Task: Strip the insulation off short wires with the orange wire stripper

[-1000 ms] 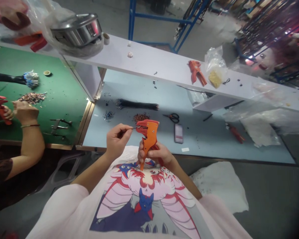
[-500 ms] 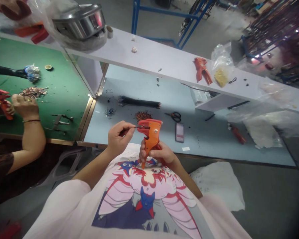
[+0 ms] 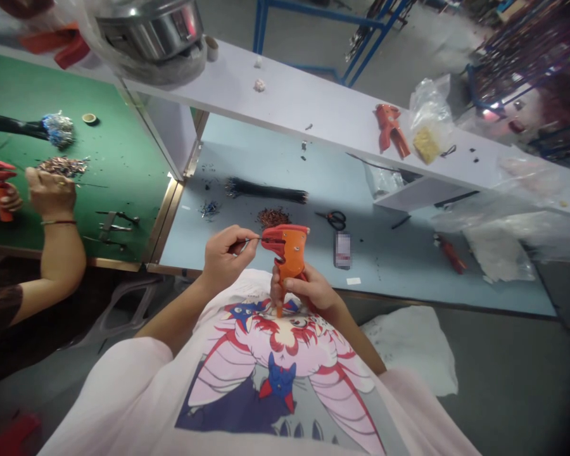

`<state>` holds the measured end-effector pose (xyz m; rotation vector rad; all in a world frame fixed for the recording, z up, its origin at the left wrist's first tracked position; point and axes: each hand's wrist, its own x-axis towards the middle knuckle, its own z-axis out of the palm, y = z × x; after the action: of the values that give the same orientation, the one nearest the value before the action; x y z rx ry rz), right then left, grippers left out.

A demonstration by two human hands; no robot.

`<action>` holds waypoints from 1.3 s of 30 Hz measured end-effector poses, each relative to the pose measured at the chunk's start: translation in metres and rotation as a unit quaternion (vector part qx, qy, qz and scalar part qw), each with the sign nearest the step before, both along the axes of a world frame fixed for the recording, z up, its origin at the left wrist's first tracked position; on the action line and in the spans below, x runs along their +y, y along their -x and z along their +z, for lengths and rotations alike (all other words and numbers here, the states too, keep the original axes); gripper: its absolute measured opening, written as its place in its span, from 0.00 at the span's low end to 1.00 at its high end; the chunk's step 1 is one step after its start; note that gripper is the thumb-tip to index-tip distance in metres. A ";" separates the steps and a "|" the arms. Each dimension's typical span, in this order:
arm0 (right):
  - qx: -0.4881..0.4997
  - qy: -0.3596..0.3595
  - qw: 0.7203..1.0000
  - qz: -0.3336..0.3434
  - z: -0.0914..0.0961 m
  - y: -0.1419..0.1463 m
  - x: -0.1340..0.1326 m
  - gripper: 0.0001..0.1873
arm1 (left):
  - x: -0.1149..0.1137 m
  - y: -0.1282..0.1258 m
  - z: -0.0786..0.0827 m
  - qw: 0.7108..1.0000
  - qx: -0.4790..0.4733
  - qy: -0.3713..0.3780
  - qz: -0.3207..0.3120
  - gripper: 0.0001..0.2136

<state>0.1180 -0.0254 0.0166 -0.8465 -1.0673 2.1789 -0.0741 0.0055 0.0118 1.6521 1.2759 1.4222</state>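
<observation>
My right hand is wrapped round the grips of an orange and red wire stripper, held upright in front of my chest. Pinched in the fingers of my left hand is a thin dark wire, its end at the red jaws. Whether the jaws bite on it I cannot make out. Behind the tool lies a heap of copper-coloured bits on the blue table. A bundle of black wires rests beyond that heap.
Black scissors and a phone lie right of the tool. Another orange stripper is on the white shelf. At the green table on the left, a co-worker's hand is beside a pile of wire bits.
The wire's end shows less deep in the jaws than before, and my left hand is slightly higher. My view has shifted a little. The co-worker's hands have moved slightly.
</observation>
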 end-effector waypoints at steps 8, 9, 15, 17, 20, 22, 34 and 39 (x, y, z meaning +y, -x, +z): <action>-0.005 -0.005 1.000 -0.006 -0.003 0.003 -0.001 0.13 | 0.002 0.004 -0.001 0.998 0.035 -0.043 0.001 0.01; 0.000 -0.001 1.000 -0.008 -0.004 0.004 -0.001 0.12 | 0.002 0.004 -0.001 0.998 0.041 -0.047 0.001 0.01; 0.068 0.060 0.995 -0.036 -0.009 0.011 -0.002 0.14 | 0.004 0.003 -0.004 0.997 0.059 -0.046 0.001 0.02; 0.074 0.061 0.995 -0.035 -0.009 0.011 -0.002 0.14 | 0.004 0.002 -0.006 0.998 0.056 -0.033 0.004 0.02; 0.065 0.035 0.997 -0.039 -0.009 0.008 -0.001 0.21 | 0.003 0.002 -0.009 0.999 0.042 -0.020 0.022 0.02; 0.052 0.023 0.996 -0.067 -0.008 0.005 0.002 0.25 | 0.002 0.002 -0.009 0.998 0.038 -0.027 0.036 0.02; -0.136 -0.261 0.923 -0.248 -0.002 0.021 0.029 0.10 | -0.002 -0.007 -0.010 0.964 0.180 -0.192 -0.025 0.03; -0.198 -0.307 0.888 -0.278 -0.005 0.020 0.035 0.06 | -0.005 -0.006 -0.012 0.972 0.185 -0.143 -0.037 0.03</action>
<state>0.0980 0.0094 0.0115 -1.1305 -1.3846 1.1133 -0.0684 0.0003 -0.0006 2.2171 1.2278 1.3427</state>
